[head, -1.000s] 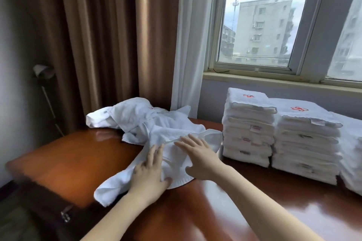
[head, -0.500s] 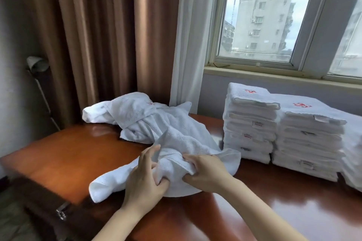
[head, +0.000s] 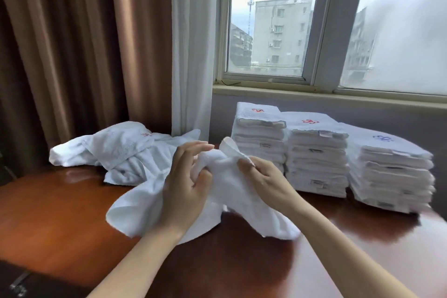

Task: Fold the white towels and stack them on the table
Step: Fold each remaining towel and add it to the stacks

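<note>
A person's left hand (head: 186, 184) and right hand (head: 268, 181) are close together over the polished reddish-brown wooden table (head: 60, 213), both clamped on one crumpled white terry towel (head: 242, 203). The right hand pinches a raised edge of it, while the left hand's thumb hooks into the bunched cloth with the fingers reaching upward. The towel's loose ends drape down onto the table. Behind the left hand lies a heap of unfolded white towels (head: 121, 150). To the right, below the window (head: 266, 31), stand three stacks of folded white towels (head: 316, 159), side by side. Brown curtains (head: 72, 43) hang at the left.
</note>
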A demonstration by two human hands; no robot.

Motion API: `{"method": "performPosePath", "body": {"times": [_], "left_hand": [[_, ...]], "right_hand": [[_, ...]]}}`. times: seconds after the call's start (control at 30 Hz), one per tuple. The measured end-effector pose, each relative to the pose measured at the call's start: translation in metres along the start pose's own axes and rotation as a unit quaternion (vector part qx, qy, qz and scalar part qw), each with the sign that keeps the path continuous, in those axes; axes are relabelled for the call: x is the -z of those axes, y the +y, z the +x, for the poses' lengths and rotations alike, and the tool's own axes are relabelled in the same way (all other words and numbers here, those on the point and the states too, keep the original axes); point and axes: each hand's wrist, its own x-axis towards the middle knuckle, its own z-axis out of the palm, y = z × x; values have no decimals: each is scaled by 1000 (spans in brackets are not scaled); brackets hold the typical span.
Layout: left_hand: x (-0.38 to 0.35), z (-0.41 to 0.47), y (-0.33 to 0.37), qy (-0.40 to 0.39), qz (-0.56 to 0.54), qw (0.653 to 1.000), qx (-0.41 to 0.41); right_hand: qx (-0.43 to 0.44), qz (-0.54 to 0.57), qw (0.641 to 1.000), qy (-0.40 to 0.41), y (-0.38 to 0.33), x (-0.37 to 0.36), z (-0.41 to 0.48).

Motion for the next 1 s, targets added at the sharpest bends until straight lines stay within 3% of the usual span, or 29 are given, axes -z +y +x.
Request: {"method": "performPosePath", "body": {"times": [0.3,0.47,0.57,0.67,0.77,0.87,0.93,1.0], "left_hand": [[-88,5,67,-166,17,984,-64],[-113,-6,63,-254,137,954,-75],[-118,-3,61,-304,242,919,-70],[-124,-2,70,-358,304,881,-60],[-135,-10,80,-384,269,882,-43],[-145,-21,82,-449,224,865,-20],[-149,-27,80,-503,236,832,8],[-153,-37,80,-509,267,819,0]], "right_hand": [[-141,12,968,206,17,118,-71],[-208,-20,911,356,51,171,-115],[-237,-56,887,393,67,186,-137],[-291,-157,881,337,79,190,-151],[-377,-272,865,187,83,182,-160],[-296,-364,862,194,79,164,-158],[-204,-378,884,183,75,155,-151],[-176,-348,914,110,72,147,-143]]}}
